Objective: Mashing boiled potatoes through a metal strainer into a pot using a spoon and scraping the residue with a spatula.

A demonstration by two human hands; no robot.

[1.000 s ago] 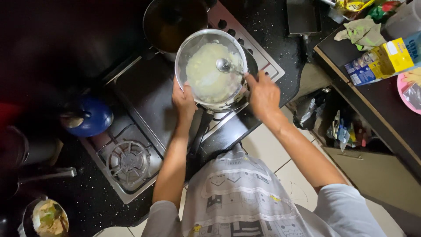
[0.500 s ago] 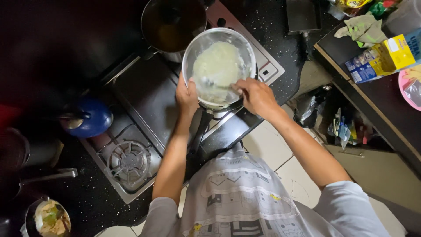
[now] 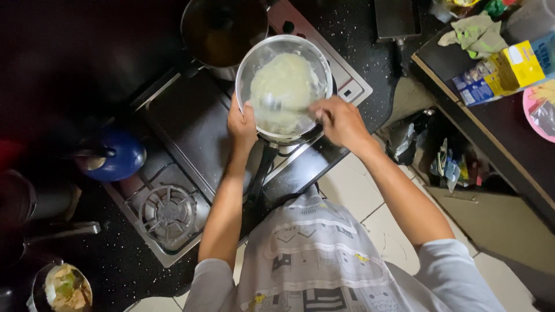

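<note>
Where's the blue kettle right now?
In the head view, the blue kettle sits at the left on the stove, beyond the bare burner and left of the left hand steadying the metal bowl.

Black speckled stone countertop (image 3: 92, 52) carries a steel two-burner gas hob (image 3: 191, 133), w/ a round blue lidded pot (image 3: 115, 156) at its left edge and a dark metal pan (image 3: 222, 29) at the far end. Small bowl of chopped food (image 3: 63, 287) sits near the counter's front corner; beside it, dim light, prob. a long-handled pan (image 3: 34, 237). Dark wooden side shelf (image 3: 491, 124) at right holds a yellow-and-blue carton (image 3: 503, 72), crumpled pale green cloth (image 3: 475, 33), pink plate (image 3: 540, 112).
</note>
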